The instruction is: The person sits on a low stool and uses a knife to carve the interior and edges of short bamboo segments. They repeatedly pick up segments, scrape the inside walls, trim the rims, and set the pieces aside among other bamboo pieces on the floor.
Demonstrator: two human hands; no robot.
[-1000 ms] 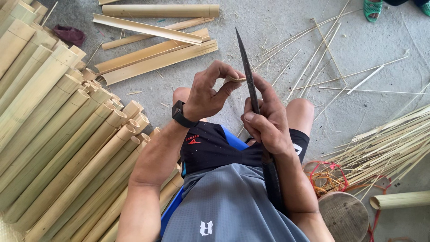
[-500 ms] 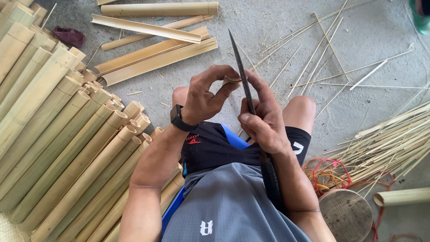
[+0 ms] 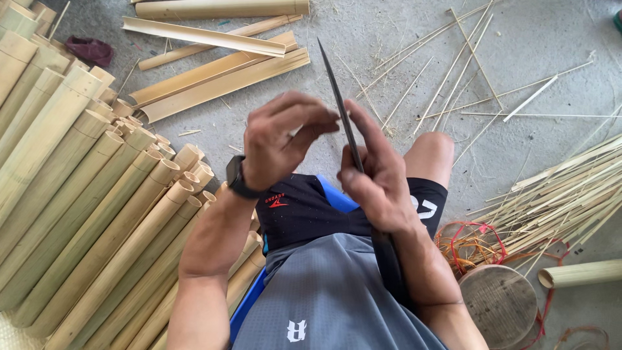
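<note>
I sit on a blue seat (image 3: 334,194) over a concrete floor. My right hand (image 3: 379,178) grips a long dark knife (image 3: 337,97) whose blade points up and away from me, with the handle running back along my forearm. My left hand (image 3: 282,139), a black watch (image 3: 236,178) on its wrist, has its fingertips pinched together right at the blade; whether a thin bamboo sliver sits between them I cannot tell.
A stack of round bamboo poles (image 3: 84,194) lies at my left. Split bamboo slats (image 3: 220,71) lie ahead. Thin bamboo strips (image 3: 557,194) pile up at right beside red string (image 3: 473,243) and a round wooden stool top (image 3: 499,301).
The thin strip seen at the blade earlier no longer shows. My left fingers have closed in on the blade, and the view has drifted slightly.
</note>
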